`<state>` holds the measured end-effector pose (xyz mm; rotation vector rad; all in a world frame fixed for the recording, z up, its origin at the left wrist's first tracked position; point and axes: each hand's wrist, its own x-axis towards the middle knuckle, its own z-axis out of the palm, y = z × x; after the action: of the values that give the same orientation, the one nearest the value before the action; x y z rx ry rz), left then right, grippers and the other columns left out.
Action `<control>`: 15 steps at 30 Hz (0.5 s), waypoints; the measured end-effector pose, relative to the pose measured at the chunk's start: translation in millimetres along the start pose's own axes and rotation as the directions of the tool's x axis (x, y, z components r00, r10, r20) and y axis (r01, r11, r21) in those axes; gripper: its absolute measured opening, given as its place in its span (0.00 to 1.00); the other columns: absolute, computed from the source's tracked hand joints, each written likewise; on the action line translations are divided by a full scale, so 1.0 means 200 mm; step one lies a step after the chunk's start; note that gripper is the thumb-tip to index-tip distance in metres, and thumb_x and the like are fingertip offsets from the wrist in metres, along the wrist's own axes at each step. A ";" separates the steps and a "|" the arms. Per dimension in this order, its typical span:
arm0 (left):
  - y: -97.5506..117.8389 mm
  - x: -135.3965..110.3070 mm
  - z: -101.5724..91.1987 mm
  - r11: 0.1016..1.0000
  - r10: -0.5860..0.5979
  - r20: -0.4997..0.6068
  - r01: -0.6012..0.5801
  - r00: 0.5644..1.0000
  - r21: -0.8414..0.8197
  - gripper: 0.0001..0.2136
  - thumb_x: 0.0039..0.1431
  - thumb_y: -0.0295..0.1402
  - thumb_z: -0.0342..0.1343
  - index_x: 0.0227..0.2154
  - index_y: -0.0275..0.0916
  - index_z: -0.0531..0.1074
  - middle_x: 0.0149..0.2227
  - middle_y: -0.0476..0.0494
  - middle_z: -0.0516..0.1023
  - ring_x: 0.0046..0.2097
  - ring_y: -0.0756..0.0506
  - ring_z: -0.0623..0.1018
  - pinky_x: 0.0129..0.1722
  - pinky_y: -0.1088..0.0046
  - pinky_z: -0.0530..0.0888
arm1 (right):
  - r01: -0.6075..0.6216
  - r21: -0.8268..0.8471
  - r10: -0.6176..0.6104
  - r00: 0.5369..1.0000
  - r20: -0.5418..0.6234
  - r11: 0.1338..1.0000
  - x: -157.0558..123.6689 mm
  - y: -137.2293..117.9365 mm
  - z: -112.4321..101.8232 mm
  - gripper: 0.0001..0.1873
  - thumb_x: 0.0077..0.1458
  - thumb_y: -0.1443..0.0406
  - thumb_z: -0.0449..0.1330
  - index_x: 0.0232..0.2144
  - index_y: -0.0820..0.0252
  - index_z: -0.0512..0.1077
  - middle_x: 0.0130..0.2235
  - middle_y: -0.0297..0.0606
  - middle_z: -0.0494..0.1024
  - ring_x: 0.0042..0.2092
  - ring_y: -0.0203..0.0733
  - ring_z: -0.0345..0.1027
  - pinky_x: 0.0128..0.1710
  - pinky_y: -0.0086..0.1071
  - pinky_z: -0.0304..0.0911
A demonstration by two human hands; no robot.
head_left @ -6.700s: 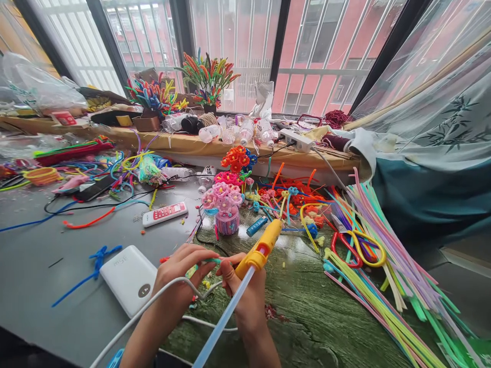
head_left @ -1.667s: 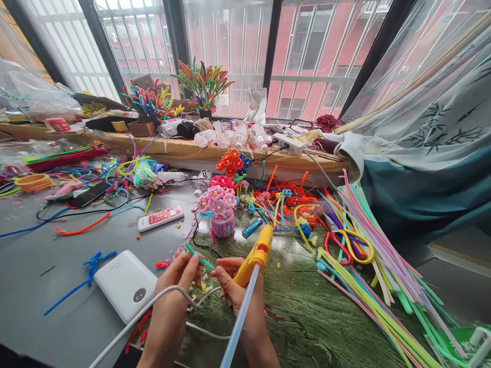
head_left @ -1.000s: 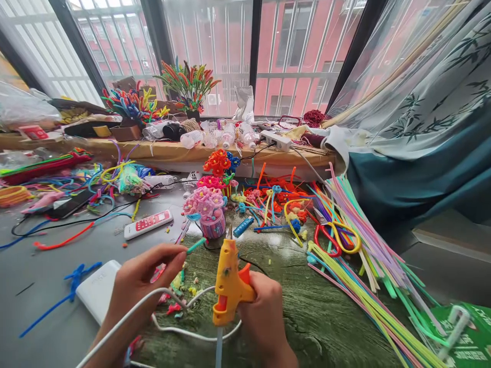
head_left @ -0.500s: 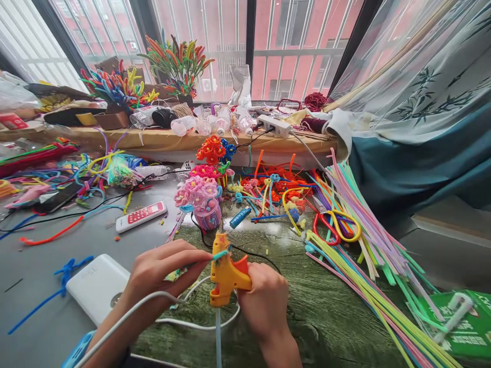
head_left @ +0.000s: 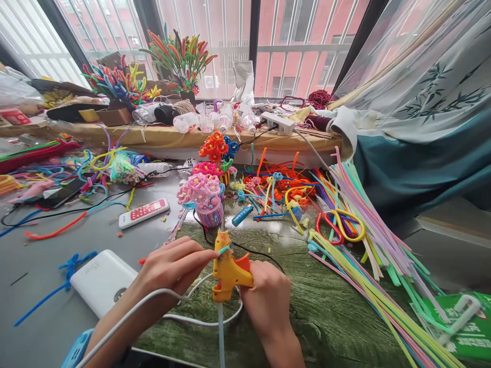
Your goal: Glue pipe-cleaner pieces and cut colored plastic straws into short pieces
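My right hand [head_left: 268, 294] is wrapped round the handle of a yellow hot glue gun [head_left: 226, 273] with an orange trigger. Its nozzle points away from me, and a pale glue stick [head_left: 221, 337] sticks out of its back end. My left hand [head_left: 172, 268] pinches a short turquoise pipe cleaner [head_left: 223, 250], which lies across the barrel close behind the nozzle; whether it touches the gun I cannot tell. Just beyond the nozzle stands a small purple striped pot [head_left: 210, 214] of pink pipe-cleaner flowers [head_left: 201, 189].
A white power bank [head_left: 102, 281] and a remote control [head_left: 143, 212] lie to the left. A blue lighter [head_left: 242, 215] rests near the flower pot. On the right are scissors [head_left: 341, 227] and long bundles of pipe cleaners [head_left: 383, 301]. A white cable [head_left: 130, 317] loops past my left arm.
My left hand has moved slightly to the right, and its fingers are closer together on the turquoise pipe cleaner. The view has shifted a little; the glue gun stays in my right hand.
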<state>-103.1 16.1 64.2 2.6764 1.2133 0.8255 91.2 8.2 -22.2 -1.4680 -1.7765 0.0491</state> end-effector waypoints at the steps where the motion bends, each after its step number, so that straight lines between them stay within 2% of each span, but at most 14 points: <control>1: 0.00 0.00 0.00 1.000 0.005 0.007 -0.005 1.000 0.000 0.12 0.63 0.25 0.52 0.44 0.43 0.75 0.34 0.45 0.80 0.33 0.49 0.75 0.33 0.75 0.68 | -0.002 -0.003 0.002 1.000 0.006 1.000 0.00 0.00 0.00 0.10 0.40 0.76 0.53 0.15 0.59 0.63 0.17 0.32 0.69 0.21 0.36 0.59 0.25 0.32 0.40; 15: -0.06 -0.01 0.03 0.999 0.048 0.002 -0.048 0.999 0.013 0.12 0.66 0.28 0.47 0.43 0.43 0.76 0.32 0.44 0.79 0.32 0.48 0.75 0.32 0.73 0.67 | 0.020 0.016 -0.021 0.999 0.033 1.000 -0.01 0.02 0.00 0.11 0.41 0.77 0.54 0.16 0.58 0.63 0.18 0.32 0.69 0.23 0.36 0.58 0.25 0.31 0.40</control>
<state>-109.3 23.5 54.0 2.7261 1.1629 0.8238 94.0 7.4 -26.3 -1.4455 -1.8136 0.0765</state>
